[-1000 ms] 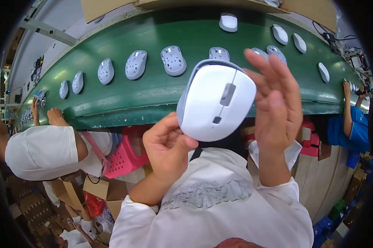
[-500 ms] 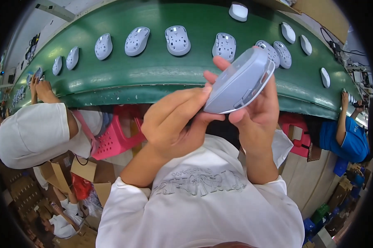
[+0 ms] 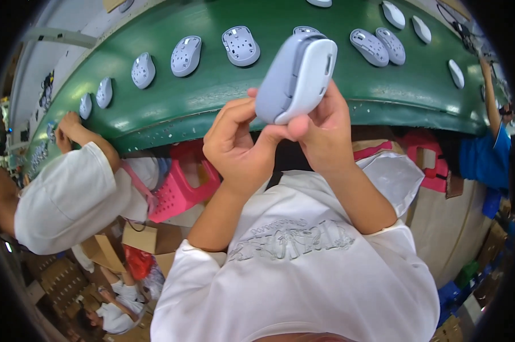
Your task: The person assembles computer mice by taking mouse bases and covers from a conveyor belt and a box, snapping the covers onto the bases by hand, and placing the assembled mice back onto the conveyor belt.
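A computer mouse (image 3: 311, 82) with a white face and a grey-lilac side stands tilted upright in front of me, raised over the near edge of the green work surface (image 3: 206, 94). My left hand (image 3: 237, 139) grips it at its lower left, thumb near its bottom end. From the right, my right hand (image 3: 326, 128) closes on it, with the thumb at the bottom end and the other fingers partly hidden behind. Beyond it, another grey mouse (image 3: 306, 29) is mostly covered by the held one.
Several grey mice, such as one mouse (image 3: 241, 47), lie along the green surface; two (image 3: 369, 48) touch at the right. White mice (image 3: 393, 15) lie farther right. Co-workers sit at left (image 3: 69, 194) and right (image 3: 485, 157). Pink stools (image 3: 183, 185) stand under the edge.
The mouse has been turned in my hands, so its white face now shows where the grey side did. Both hands have shifted slightly, and the whole view has moved a little.
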Tool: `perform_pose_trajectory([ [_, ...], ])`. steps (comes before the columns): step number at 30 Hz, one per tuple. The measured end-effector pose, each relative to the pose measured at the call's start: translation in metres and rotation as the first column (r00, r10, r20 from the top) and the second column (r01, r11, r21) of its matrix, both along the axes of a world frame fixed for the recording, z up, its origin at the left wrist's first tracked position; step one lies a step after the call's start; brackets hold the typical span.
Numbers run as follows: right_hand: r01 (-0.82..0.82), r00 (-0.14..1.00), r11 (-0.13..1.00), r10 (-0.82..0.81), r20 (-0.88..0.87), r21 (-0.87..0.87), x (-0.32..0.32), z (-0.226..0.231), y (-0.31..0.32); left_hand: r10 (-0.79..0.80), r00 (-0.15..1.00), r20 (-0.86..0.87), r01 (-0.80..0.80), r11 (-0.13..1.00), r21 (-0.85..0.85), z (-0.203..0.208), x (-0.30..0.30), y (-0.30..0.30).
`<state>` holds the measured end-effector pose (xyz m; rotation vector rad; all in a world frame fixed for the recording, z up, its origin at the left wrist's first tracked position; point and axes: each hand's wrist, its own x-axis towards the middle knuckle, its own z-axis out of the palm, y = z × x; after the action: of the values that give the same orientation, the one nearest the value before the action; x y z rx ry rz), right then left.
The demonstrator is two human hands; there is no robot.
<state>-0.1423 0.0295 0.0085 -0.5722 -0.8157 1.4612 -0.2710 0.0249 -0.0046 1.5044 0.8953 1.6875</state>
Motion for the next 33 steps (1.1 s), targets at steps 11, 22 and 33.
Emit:
perform_pose_trajectory([
  [11, 0.266, 0.835, 0.921, -0.368, 0.409, 0.286, 0.003, 0.014, -0.006, -0.116, 0.862, 0.494, 0.288, 0.914, -0.287, 0.01, 0.008, 0.008],
  [22, 0.294, 0.664, 0.829, -0.535, 0.523, 0.475, 0.018, 0.018, 0.001, -0.21, 0.894, 0.397, 0.344, 0.888, -0.304, 0.0, 0.007, 0.013],
  [33, 0.081, 0.901, 0.926, -0.226, 0.371, 0.368, 0.026, 0.037, 0.016, -0.121, 0.976, 0.18, 0.15, 0.976, -0.158, 0.004, 0.026, 0.003],
])
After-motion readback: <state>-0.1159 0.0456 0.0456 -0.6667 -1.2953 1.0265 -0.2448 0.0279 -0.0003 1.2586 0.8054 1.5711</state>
